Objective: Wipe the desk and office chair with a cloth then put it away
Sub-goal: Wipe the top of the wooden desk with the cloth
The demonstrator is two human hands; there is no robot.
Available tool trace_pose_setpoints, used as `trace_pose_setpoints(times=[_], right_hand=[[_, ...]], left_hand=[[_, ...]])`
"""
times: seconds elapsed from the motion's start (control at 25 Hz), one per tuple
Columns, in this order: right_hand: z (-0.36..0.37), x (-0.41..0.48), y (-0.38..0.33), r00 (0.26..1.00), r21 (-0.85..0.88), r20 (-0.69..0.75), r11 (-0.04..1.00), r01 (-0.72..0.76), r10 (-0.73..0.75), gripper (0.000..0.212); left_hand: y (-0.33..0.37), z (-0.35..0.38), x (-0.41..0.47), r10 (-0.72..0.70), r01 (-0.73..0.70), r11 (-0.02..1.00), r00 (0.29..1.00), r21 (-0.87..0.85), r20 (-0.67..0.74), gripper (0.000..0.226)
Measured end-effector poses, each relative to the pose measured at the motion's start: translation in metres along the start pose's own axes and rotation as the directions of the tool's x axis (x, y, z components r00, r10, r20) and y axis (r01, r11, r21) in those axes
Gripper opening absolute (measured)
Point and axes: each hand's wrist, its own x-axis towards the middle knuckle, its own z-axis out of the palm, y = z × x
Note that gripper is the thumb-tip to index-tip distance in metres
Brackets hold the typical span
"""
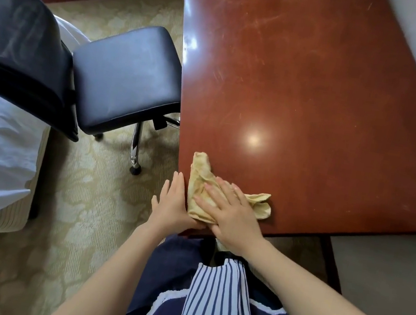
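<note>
Your right hand (230,215) lies flat, fingers spread, pressing the yellow cloth (201,183) onto the desk (318,106) at its near corner. Your left hand (173,203), open and gripping nothing, rests at the edge beside it. Sweep outward in overlapping passes; the office chair (127,76) waits to the left.

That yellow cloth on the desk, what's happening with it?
A person is wiping the reddish wooden desk. Their right hand presses flat on the yellow cloth at the desk's near left corner, while the left hand rests open along the desk edge beside it. The black office chair stands just left of the desk, with nobody touching it.
</note>
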Motion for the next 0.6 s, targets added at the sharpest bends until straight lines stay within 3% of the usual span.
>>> trace_pose_setpoints(times=[0.08,0.16,0.32,0.48,0.6], right_hand=[[-0.006,-0.020,0.020,0.991,-0.067,0.052,0.990,0.123,-0.120,0.070],[-0.014,-0.036,0.054,0.989,-0.110,0.074,0.985,0.135,-0.127,0.075],[-0.033,-0.033,0.113,0.991,-0.101,0.050,0.987,-0.122,0.127,0.065],[-0.032,0.028,0.100,0.893,-0.011,0.045,0.894,-0.447,0.447,0.054],[-0.022,0.068,0.056,0.876,0.062,0.065,0.874,-0.482,0.478,0.053]], left_hand=[[-0.006,-0.001,0.000,0.020,-0.024,0.996,0.999,0.082,0.049,0.141],[-0.011,-0.004,0.000,0.030,-0.043,0.986,0.996,0.161,0.085,0.143],[-0.014,-0.011,0.001,0.052,-0.074,0.974,0.993,0.213,0.105,0.139],[-0.017,-0.013,0.003,0.064,-0.090,0.975,0.989,0.204,0.133,0.135],[-0.022,-0.016,0.005,0.080,-0.104,0.980,0.986,0.171,0.146,0.123]])
